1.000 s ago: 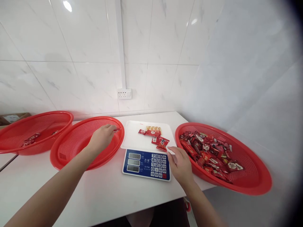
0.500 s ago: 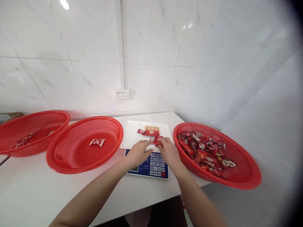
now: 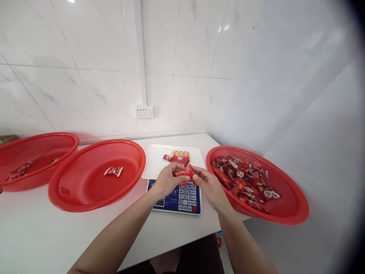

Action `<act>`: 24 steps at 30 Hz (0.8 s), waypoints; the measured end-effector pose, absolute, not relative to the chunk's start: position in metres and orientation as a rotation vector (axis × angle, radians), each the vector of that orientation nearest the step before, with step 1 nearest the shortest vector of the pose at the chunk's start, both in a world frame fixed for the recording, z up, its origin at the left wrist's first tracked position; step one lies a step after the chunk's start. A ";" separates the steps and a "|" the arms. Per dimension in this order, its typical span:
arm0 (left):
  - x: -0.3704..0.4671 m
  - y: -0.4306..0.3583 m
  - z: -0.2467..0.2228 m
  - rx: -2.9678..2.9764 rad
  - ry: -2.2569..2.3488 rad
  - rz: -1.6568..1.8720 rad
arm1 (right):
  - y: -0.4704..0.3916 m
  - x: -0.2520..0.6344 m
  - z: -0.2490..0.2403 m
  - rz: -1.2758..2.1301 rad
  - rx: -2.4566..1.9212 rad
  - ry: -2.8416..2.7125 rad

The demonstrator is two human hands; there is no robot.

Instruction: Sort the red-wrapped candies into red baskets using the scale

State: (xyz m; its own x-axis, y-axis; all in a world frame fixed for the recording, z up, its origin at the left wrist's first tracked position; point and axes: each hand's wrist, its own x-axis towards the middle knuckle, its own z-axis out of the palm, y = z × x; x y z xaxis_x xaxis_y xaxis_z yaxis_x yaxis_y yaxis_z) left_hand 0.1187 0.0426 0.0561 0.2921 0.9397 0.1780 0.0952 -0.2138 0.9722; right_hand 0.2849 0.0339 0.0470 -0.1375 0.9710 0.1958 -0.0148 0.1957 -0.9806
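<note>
My left hand (image 3: 169, 180) and my right hand (image 3: 209, 185) are closed in front of me, fingers and thumbs pinching red wrapped candies (image 3: 184, 172) between them. More than one wrapper seems to be in the grip, but fingers hide part of them. Below and behind the hands is a digital scale (image 3: 171, 205) with a white tray (image 3: 154, 163) and a blue keypad. On that tray lie a yellow-and-red packet (image 3: 181, 155) and a small red candy (image 3: 167, 157).
To the right, a red plastic basket (image 3: 296, 201) holds a heap of red wrapped candies (image 3: 242, 179). At left stands another red basket (image 3: 71, 171) with a single candy (image 3: 113, 171) in it. Farther left, a third basket (image 3: 57, 144) has a few packets. A tiled wall rises behind.
Both hands have lifted off the scale tray with red candies picked up from it, and now hold them nearer to me. The view has shifted slightly.
</note>
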 end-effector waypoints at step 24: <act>0.024 0.028 0.063 2.293 2.034 0.999 | 0.092 0.268 0.039 0.142 -1.613 -2.344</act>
State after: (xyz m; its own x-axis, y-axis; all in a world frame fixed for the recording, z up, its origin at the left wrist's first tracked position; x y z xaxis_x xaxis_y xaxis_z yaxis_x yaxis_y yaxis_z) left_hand 0.0243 0.0279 0.0635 0.0136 0.8707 0.4917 0.9215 -0.2018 0.3319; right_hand 0.2678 0.0921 0.0393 -0.3301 0.9261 0.1824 0.8974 0.3679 -0.2437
